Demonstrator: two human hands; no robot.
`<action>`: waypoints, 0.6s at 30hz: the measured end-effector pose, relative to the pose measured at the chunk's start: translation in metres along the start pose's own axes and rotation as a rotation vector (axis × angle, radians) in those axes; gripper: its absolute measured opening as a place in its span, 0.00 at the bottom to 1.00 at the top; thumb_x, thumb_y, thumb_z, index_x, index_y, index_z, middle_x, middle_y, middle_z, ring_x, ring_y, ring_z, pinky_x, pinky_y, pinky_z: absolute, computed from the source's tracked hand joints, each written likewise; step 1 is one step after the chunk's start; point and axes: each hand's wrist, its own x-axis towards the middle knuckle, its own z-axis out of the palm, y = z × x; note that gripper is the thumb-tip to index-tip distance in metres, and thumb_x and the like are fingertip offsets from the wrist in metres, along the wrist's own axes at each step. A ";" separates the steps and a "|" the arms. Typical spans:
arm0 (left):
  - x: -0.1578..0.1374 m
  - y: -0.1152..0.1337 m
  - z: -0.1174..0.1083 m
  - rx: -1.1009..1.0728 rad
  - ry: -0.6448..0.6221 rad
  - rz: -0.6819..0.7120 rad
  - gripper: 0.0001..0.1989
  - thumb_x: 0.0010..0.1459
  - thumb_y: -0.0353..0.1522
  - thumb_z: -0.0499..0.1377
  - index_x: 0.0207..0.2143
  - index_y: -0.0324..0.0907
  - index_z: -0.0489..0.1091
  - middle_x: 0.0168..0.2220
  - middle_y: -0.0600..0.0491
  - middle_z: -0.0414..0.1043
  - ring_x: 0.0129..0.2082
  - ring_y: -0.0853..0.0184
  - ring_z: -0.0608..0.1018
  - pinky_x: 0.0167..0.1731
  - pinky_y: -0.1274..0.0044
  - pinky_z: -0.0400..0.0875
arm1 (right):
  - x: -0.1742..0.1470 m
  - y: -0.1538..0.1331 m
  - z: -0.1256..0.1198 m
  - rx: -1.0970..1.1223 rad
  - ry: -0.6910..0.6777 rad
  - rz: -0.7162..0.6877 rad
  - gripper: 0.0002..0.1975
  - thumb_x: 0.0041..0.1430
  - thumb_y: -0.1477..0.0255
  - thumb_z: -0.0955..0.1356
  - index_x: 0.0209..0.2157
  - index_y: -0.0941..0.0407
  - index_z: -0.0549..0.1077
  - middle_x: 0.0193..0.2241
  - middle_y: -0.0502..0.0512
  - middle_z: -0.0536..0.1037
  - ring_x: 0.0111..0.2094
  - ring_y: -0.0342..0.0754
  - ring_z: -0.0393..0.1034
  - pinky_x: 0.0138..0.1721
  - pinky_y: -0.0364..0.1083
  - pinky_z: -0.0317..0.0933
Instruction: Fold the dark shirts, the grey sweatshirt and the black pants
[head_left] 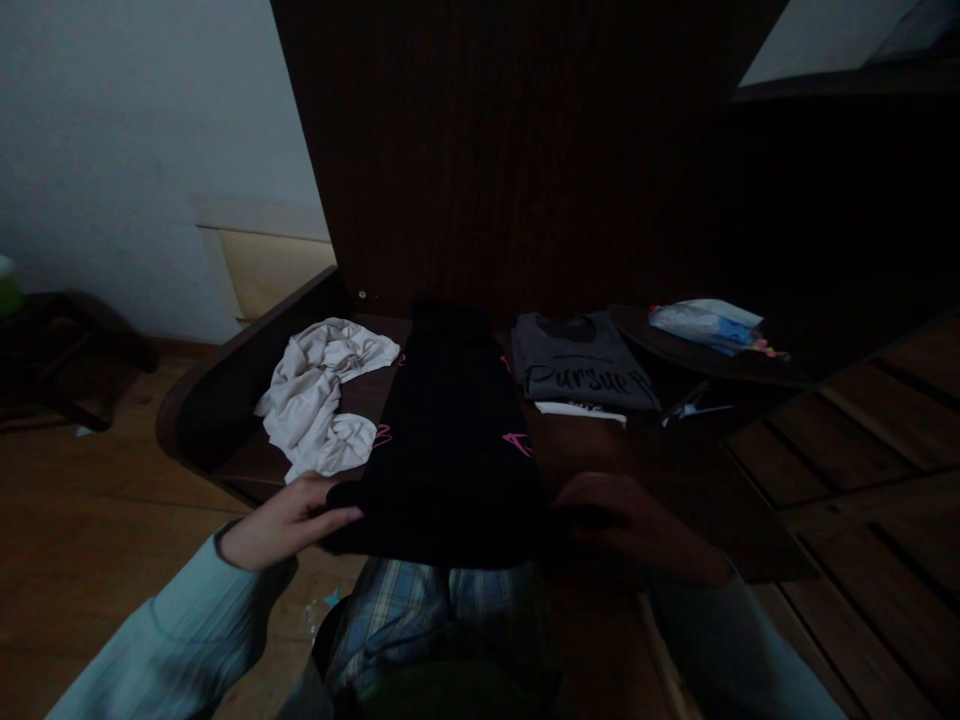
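A black garment (459,440) with pink markings along both sides lies stretched lengthwise over a dark wooden surface, its near edge above my lap. My left hand (289,520) pinches its near left corner, thumb on top. At the opposite corner my right hand (626,515) grips the cloth, dim and partly in shadow. To the left lies a crumpled off-white cloth (315,395). On the right is a folded grey shirt (577,360) with dark lettering, apart from both hands. The exact kind of black garment cannot be made out.
A tall dark wooden panel (510,150) rises behind the surface. Plastic packaging (709,325) rests on a curved ledge at right. A curved wooden side (247,365) bounds the left, and a dark stool (60,350) stands on the floor farther left.
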 end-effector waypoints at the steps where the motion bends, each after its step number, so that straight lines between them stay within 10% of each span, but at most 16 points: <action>1: 0.010 0.000 -0.003 -0.043 -0.043 -0.022 0.21 0.51 0.44 0.51 0.14 0.41 0.66 0.12 0.57 0.63 0.13 0.73 0.65 0.14 0.82 0.63 | 0.007 0.007 -0.001 -0.003 0.031 0.029 0.14 0.56 0.62 0.62 0.34 0.55 0.74 0.32 0.54 0.77 0.35 0.46 0.71 0.37 0.44 0.64; 10: 0.103 -0.056 0.004 -0.146 0.223 -0.115 0.24 0.43 0.49 0.57 0.33 0.38 0.73 0.34 0.49 0.75 0.35 0.61 0.74 0.37 0.72 0.69 | 0.091 0.083 0.003 -0.204 0.456 0.134 0.16 0.53 0.59 0.64 0.32 0.57 0.74 0.30 0.56 0.75 0.33 0.49 0.69 0.36 0.48 0.62; 18: 0.131 -0.098 0.029 -0.153 0.385 -0.233 0.23 0.42 0.48 0.58 0.29 0.36 0.71 0.30 0.49 0.75 0.32 0.61 0.74 0.34 0.73 0.68 | 0.121 0.110 0.017 -0.447 0.590 0.227 0.12 0.53 0.62 0.65 0.33 0.55 0.75 0.29 0.57 0.75 0.36 0.52 0.66 0.37 0.49 0.57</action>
